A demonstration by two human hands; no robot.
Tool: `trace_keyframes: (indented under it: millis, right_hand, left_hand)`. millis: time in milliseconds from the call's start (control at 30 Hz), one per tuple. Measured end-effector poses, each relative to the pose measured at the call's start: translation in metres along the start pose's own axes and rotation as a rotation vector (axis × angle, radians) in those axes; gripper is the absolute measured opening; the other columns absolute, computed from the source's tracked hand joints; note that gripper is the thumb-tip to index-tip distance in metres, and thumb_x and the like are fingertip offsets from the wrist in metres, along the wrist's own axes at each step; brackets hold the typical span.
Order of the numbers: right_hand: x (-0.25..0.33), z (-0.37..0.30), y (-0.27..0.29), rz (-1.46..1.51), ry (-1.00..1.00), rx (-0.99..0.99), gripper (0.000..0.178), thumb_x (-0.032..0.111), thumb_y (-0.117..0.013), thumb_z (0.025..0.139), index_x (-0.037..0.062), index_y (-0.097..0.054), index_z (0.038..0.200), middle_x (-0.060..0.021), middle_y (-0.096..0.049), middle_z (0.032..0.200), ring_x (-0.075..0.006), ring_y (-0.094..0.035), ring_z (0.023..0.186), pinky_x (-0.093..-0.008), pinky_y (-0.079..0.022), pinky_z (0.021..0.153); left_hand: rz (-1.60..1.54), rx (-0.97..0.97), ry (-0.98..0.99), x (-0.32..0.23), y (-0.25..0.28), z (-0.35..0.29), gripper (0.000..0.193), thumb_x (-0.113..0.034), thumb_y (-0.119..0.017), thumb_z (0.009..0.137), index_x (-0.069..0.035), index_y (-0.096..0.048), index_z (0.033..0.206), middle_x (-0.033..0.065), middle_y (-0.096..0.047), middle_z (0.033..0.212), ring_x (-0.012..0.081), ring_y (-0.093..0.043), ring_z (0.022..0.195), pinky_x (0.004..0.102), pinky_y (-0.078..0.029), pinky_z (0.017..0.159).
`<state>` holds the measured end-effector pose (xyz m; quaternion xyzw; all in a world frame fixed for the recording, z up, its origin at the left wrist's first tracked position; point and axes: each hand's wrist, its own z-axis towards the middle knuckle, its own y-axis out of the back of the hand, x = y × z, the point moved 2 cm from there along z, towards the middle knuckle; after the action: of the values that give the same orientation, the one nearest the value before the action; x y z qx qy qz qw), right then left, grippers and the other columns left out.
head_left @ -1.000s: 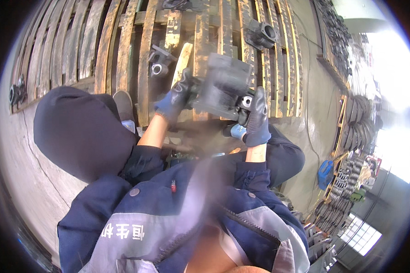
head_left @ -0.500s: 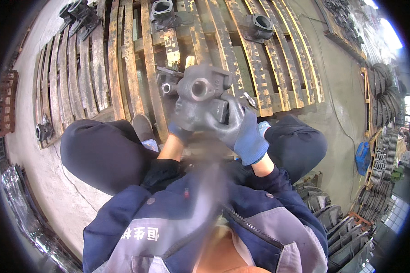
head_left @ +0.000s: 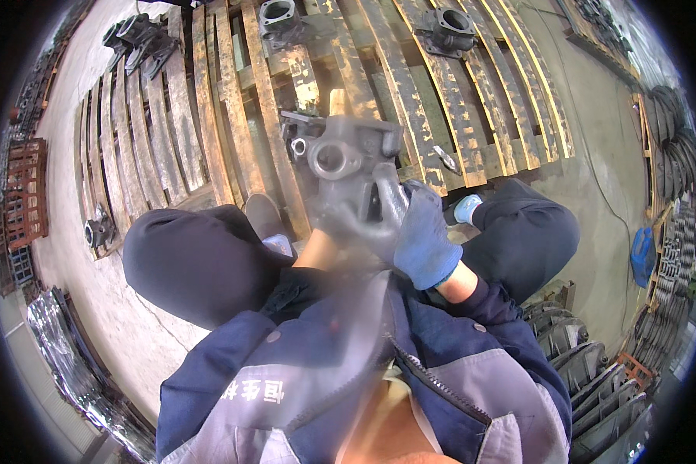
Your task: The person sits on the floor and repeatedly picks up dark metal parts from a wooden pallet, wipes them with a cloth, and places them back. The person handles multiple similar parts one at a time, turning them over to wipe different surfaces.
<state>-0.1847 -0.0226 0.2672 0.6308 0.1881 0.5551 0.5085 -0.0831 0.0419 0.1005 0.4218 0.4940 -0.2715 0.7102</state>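
A dark grey metal casting, with a round bored opening on its upper face, is raised in front of my body above the pallet. My right hand, in a blue glove with a grey coated palm, grips its right side, the thumb lying along the edge. Under the casting's lower left is my left hand, mostly hidden and blurred; its bare wrist shows below. Behind the held piece, another casting with a small ring-shaped end is partly covered. A strip of wood sticks up beyond it.
Wooden pallets spread ahead, bearing castings at the far left, far middle and far right. A small casting sits near the left corner. A shiny metal piece lies by my right knee. Stacked parts stand lower right.
The view has shifted, moving the surroundings rightward. Relative to the pallet, the casting has moved slightly left and turned a little. My left hand has gone further underneath it; my right keeps its grip.
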Motion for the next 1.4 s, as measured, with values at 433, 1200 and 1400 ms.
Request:
trace_keyframes:
  millis: [433,1200,1400]
  right_hand:
    - [-0.038,0.015,-0.005,0.394,-0.289,-0.079,0.029,0.021,-0.075,0.08,0.0016,-0.063,0.099,-0.0175,-0.065,0.082,-0.0281,-0.063,0.072,-0.0354,-0.051,0.069]
    - [-0.198,0.009,-0.168,1.275,-0.933,-0.055,0.027,0.038,-0.049,0.099,0.023,-0.05,0.077,0.0086,-0.04,0.055,-0.0101,-0.036,0.044,-0.0372,-0.039,0.049]
    - [-0.173,0.028,-0.171,1.554,-1.236,-0.199,0.024,0.031,-0.047,0.098,0.01,-0.058,0.1,-0.0026,-0.055,0.068,-0.0133,-0.052,0.053,-0.0269,-0.046,0.047]
  left_hand:
    - [-0.799,0.03,0.221,-0.007,0.008,-0.002,0.046,-0.032,-0.06,0.09,-0.01,-0.053,0.13,0.0103,-0.057,0.13,0.0256,-0.052,0.122,0.0378,-0.041,0.104]
    - [-1.069,-0.637,0.952,0.053,0.016,0.004,0.056,-0.07,-0.06,0.082,-0.016,-0.053,0.073,-0.0039,-0.048,0.064,0.0103,-0.045,0.057,0.0238,-0.041,0.056]
    - [-0.947,-0.477,0.827,0.064,0.034,0.014,0.043,-0.049,-0.052,0.096,-0.013,-0.061,0.117,0.0009,-0.059,0.09,0.0115,-0.055,0.079,0.028,-0.047,0.072]
